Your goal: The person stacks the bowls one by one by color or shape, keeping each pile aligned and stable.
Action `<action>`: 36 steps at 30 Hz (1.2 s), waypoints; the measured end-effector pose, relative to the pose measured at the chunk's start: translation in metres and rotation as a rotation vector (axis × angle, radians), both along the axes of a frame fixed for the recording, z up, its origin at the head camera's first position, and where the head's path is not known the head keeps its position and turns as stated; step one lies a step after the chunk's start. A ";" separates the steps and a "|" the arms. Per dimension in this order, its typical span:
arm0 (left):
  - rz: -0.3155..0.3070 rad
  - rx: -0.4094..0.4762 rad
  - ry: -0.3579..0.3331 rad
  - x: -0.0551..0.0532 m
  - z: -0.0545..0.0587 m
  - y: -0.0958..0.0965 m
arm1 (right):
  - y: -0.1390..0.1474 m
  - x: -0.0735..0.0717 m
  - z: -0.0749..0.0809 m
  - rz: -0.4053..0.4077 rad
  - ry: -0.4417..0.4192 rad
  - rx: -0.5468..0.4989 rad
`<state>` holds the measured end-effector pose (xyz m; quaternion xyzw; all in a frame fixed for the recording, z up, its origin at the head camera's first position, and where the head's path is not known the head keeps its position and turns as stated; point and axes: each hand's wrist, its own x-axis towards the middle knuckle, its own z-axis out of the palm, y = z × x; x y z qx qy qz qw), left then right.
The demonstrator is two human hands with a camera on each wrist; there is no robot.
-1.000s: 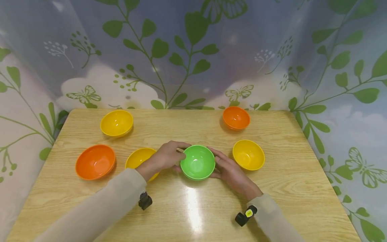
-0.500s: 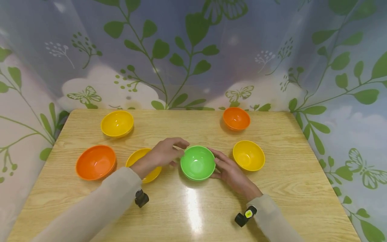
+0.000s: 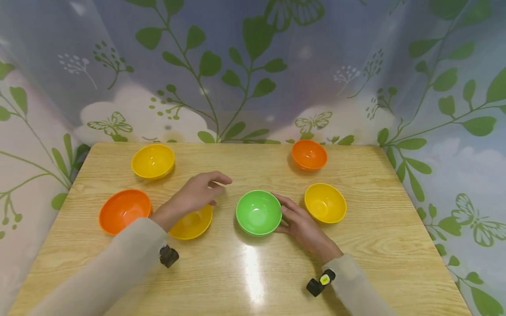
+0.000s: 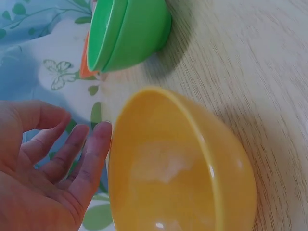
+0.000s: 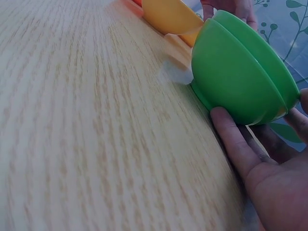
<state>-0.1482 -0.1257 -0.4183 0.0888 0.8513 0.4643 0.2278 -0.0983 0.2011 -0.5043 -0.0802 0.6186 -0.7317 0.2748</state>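
A round yellow plastic bowl (image 3: pixel 193 224) lies beneath my loosely spread left hand (image 3: pixel 197 190); my right hand (image 3: pixel 301 224) grips nested green plastic bowls (image 3: pixel 258 213).

Left hand (image 3: pixel 194 192) now apart from the green bowls (image 3: pixel 258 213), farther left.

The left hand (image 4: pixel 45 185) is low on the left, fingers (image 4: pixel 91 168) a bit bent, beside a yellow bowl (image 4: pixel 168 163) at the bottom middle. Two stacked green bowls (image 4: pixel 137 38) sit up top. The table (image 4: pixel 269 72) fills the right, leafy cloth (image 4: pixel 45 48) the left.
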 end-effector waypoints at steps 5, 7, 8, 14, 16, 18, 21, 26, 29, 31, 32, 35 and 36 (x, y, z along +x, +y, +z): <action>-0.001 -0.027 0.008 0.000 0.002 -0.008 | 0.000 0.000 -0.001 -0.002 -0.009 0.005; 0.001 -0.031 0.009 0.000 0.003 -0.012 | 0.000 0.000 0.000 -0.005 -0.014 0.007; 0.000 -0.032 0.012 0.000 0.003 -0.014 | 0.000 0.000 0.000 -0.007 -0.016 0.007; -0.007 -0.047 0.021 -0.001 0.003 -0.026 | -0.001 0.000 0.000 -0.004 0.004 0.025; -0.004 -0.058 0.018 -0.001 0.003 -0.030 | 0.000 0.000 0.000 -0.002 0.009 0.031; 0.001 -0.067 0.019 -0.001 0.003 -0.034 | 0.000 0.000 0.001 -0.001 0.009 0.035; -0.005 -0.081 0.045 0.001 0.004 -0.038 | 0.000 0.000 0.001 -0.002 0.005 0.042; -0.027 -0.099 0.101 0.003 0.006 -0.043 | 0.000 0.001 0.002 -0.010 -0.006 0.043; -0.024 -0.110 0.110 0.004 0.005 -0.047 | -0.001 0.001 0.002 -0.007 -0.004 0.037; -0.020 -0.118 0.112 0.004 0.004 -0.049 | 0.000 0.001 0.002 -0.005 -0.002 0.041; -0.018 -0.122 0.110 0.004 0.003 -0.051 | 0.000 0.001 0.002 -0.005 -0.002 0.043; -0.008 -0.126 0.106 0.006 0.003 -0.056 | 0.000 0.000 0.000 0.001 0.004 0.056; -0.004 -0.131 0.108 0.006 0.003 -0.057 | 0.000 0.000 0.000 0.001 0.005 0.058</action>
